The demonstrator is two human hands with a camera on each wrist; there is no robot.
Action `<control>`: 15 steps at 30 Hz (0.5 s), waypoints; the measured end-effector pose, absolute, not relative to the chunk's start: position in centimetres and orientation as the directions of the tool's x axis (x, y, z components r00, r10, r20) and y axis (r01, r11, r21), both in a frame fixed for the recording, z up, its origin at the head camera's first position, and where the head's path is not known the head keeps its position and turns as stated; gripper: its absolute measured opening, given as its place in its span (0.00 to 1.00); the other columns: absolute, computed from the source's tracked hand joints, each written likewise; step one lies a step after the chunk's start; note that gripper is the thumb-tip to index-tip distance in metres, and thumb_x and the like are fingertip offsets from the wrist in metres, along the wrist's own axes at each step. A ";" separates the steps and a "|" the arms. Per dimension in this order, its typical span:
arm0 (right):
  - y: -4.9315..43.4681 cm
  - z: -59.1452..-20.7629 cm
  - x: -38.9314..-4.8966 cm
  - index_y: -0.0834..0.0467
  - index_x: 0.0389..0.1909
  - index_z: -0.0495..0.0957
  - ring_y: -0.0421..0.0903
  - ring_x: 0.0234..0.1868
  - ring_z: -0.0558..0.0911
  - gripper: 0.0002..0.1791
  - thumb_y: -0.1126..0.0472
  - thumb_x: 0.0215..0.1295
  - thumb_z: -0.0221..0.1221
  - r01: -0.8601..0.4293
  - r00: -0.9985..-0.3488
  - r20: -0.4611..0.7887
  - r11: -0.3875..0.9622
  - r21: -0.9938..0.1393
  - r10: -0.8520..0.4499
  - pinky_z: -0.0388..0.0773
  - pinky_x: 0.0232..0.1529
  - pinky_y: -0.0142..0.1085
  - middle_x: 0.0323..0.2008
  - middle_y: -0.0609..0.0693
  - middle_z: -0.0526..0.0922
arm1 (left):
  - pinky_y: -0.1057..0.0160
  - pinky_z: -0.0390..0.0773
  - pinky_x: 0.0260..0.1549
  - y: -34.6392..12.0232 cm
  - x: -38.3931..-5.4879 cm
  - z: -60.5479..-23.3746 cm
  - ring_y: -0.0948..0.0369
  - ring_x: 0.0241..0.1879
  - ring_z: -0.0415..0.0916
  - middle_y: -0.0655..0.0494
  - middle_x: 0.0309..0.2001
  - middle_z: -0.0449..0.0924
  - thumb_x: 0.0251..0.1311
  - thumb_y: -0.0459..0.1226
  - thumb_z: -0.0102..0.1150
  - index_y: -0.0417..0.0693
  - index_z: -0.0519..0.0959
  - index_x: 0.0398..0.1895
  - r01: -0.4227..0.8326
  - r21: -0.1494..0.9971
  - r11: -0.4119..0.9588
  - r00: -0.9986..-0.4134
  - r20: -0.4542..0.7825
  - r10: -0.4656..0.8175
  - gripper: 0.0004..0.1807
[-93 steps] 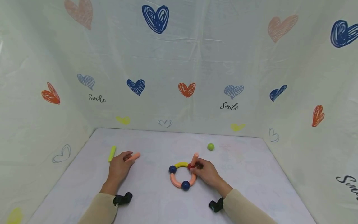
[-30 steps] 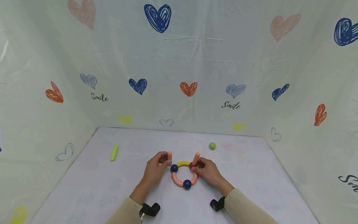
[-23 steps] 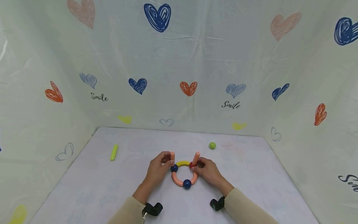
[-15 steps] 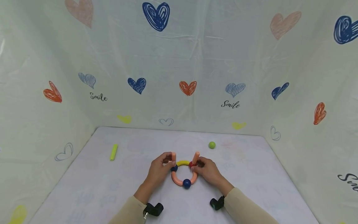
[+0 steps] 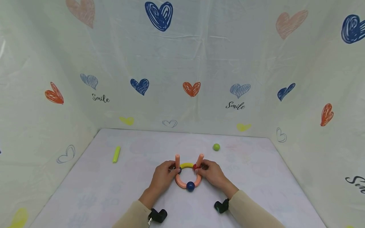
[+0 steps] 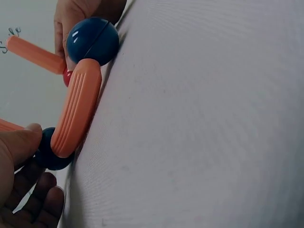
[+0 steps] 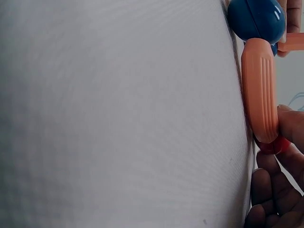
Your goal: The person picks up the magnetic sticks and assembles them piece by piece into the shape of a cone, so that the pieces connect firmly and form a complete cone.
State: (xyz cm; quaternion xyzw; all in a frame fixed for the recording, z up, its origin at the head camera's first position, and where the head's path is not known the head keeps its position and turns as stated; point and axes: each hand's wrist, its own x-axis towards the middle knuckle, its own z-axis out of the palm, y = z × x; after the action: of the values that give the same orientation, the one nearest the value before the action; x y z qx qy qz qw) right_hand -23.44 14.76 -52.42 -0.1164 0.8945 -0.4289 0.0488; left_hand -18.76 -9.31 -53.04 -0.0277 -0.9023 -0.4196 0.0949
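Note:
On the white table lies a ring of curved rods joined by balls: a yellow curved rod (image 5: 186,165) at the back, orange curved rods (image 6: 78,109) at the front sides, and a blue ball (image 5: 190,186) nearest me. My left hand (image 5: 163,177) pinches the ring's left blue ball (image 6: 52,154), from which an orange stick (image 5: 177,161) stands upright. My right hand (image 5: 213,174) pinches the red ball (image 7: 273,145) on the ring's right. A second orange stick (image 5: 200,159) rises from that ball, leaning slightly right.
A yellow-green stick (image 5: 116,154) lies at the table's left. Toward the back right rests a green ball (image 5: 216,147). White cloth with printed hearts hangs behind and along both sides of the table (image 5: 142,142).
My left hand has carried the orange stick from the left to the ring's left blue ball, then slid its fingers down onto that ball. The right hand stays at the red ball.

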 end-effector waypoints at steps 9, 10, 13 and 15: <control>14.7 -52.3 -23.4 0.52 0.48 0.86 0.42 0.37 0.77 0.14 0.54 0.65 0.73 -0.148 -0.973 0.008 0.595 -0.790 -0.231 0.73 0.39 0.34 0.35 0.44 0.84 | 0.60 0.84 0.42 -8.8 -19.1 -53.1 0.64 0.41 0.80 0.56 0.45 0.87 0.66 0.41 0.72 0.45 0.84 0.58 0.108 0.759 0.642 -0.979 0.193 -0.063 0.19; 14.7 -52.3 -23.3 0.53 0.48 0.86 0.42 0.37 0.77 0.14 0.54 0.65 0.73 -0.153 -0.972 0.013 0.595 -0.789 -0.234 0.74 0.38 0.34 0.35 0.44 0.84 | 0.60 0.84 0.42 -8.8 -19.1 -53.2 0.63 0.42 0.80 0.55 0.45 0.87 0.65 0.40 0.73 0.45 0.84 0.58 0.101 0.768 0.633 -0.980 0.187 -0.070 0.20; 14.7 -52.3 -23.3 0.53 0.48 0.86 0.42 0.37 0.77 0.14 0.54 0.65 0.73 -0.163 -0.971 0.020 0.593 -0.788 -0.240 0.74 0.39 0.34 0.36 0.44 0.84 | 0.58 0.84 0.43 -8.6 -18.5 -53.1 0.62 0.43 0.80 0.55 0.45 0.85 0.63 0.39 0.74 0.45 0.81 0.56 0.075 0.793 0.605 -0.980 0.171 -0.102 0.20; 14.7 -52.4 -23.2 0.54 0.48 0.86 0.42 0.37 0.77 0.14 0.54 0.65 0.73 -0.174 -0.969 0.029 0.597 -0.783 -0.244 0.74 0.39 0.34 0.36 0.44 0.84 | 0.59 0.83 0.43 -8.5 -17.9 -53.0 0.61 0.43 0.78 0.56 0.44 0.82 0.63 0.40 0.75 0.47 0.79 0.53 0.068 0.797 0.601 -0.979 0.170 -0.115 0.19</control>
State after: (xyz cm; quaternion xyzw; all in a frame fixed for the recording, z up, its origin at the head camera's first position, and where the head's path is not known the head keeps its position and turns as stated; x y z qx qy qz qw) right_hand -23.24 14.72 -52.35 -0.1172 0.8927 -0.4332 0.0407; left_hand -17.92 -8.46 -53.01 0.0132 -0.8888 -0.4466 0.1021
